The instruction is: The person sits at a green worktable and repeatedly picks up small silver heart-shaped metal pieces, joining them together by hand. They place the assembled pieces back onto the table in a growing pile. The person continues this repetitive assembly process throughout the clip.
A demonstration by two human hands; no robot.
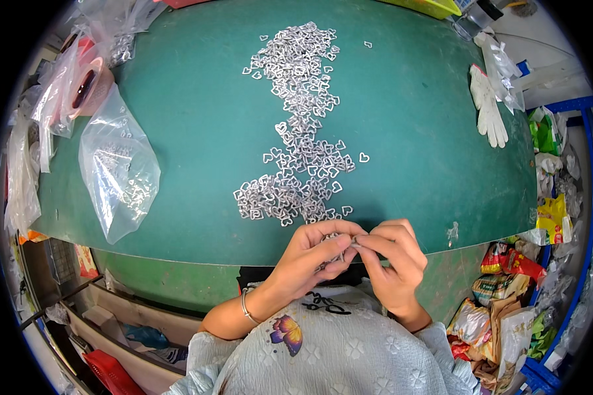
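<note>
Over the near edge of the green table (197,164) my two hands meet at the fingertips. My left hand (313,253) is curled round several small silver heart-shaped metal rings (328,257), and its thumb and forefinger pinch at the meeting point. There my right hand (395,260) pinches a small silver piece (356,242), probably one of the hearts, though the fingers mostly cover it. Just beyond my hands begins a long heap of the same heart rings (290,197), running up the middle of the table to a thicker pile (300,52) at the far end.
A clear plastic bag (118,171) with small silver pieces lies at the left, near a pink basket (92,85). A white glove (487,115) rests at the right edge. Colourful packages (507,263) fill a blue-framed rack (583,217) at the right. Drawers (132,322) stand below left.
</note>
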